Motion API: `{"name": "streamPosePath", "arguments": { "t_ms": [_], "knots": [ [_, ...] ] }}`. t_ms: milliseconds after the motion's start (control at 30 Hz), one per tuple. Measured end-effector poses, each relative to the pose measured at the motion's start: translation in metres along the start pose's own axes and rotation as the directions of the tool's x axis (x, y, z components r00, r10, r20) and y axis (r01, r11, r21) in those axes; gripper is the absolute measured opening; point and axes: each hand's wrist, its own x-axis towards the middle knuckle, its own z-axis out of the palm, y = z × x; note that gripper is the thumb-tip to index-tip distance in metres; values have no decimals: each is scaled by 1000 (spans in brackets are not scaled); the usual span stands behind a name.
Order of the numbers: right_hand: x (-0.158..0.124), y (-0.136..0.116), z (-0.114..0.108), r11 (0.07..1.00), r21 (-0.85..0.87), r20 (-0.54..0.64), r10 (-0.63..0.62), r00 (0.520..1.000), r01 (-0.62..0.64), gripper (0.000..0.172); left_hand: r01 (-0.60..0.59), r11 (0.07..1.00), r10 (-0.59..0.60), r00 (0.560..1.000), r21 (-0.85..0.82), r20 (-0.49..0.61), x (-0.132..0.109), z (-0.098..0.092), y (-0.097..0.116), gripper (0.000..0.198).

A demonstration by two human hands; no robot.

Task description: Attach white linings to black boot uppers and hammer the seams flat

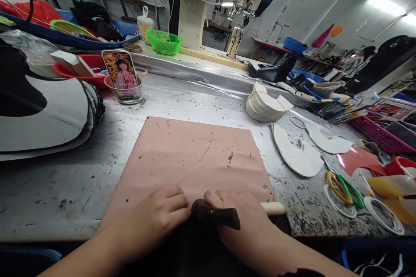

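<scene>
My right hand (pixel 245 216) is closed round a hammer; the dark hammer head (pixel 216 214) sticks out toward my left hand, and the pale wooden handle end (pixel 273 208) shows on the far side. At the near edge of the pinkish board (pixel 195 151), my left hand (pixel 167 210) has its fingers curled together beside the hammer head. Dark material (pixel 191 246) lies below and between both hands, partly hidden by them. Whether the left fingers pinch this material is too hidden to tell.
A phone (pixel 121 75) leans in a clear cup to the left, near stacked white-and-black pieces (pixel 55 112). On the right lie white cut pieces (pixel 297 151), scissors (pixel 346 188) and tape rolls (pixel 383 215). A sewing machine (pixel 235 43) stands behind.
</scene>
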Motion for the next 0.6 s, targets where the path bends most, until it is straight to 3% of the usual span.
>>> {"name": "streamPosePath", "arguments": {
  "t_ms": [133,300,433,600],
  "knots": [
    [1,0,-2,1000,5,56,-29,998,29,18,195,972,-194,981,-130,16,-4,-1,-4,14],
    [-1,0,-6,997,79,-92,30,995,-23,17,114,993,-114,993,11,-22,-10,1,1,21],
    [0,-4,-6,997,7,-21,-81,996,81,18,112,994,-111,994,7,-22,-12,4,4,22],
    [3,-9,-8,998,0,-14,-69,998,69,16,206,978,-205,979,-19,14,-12,1,0,13]
  ]
}}
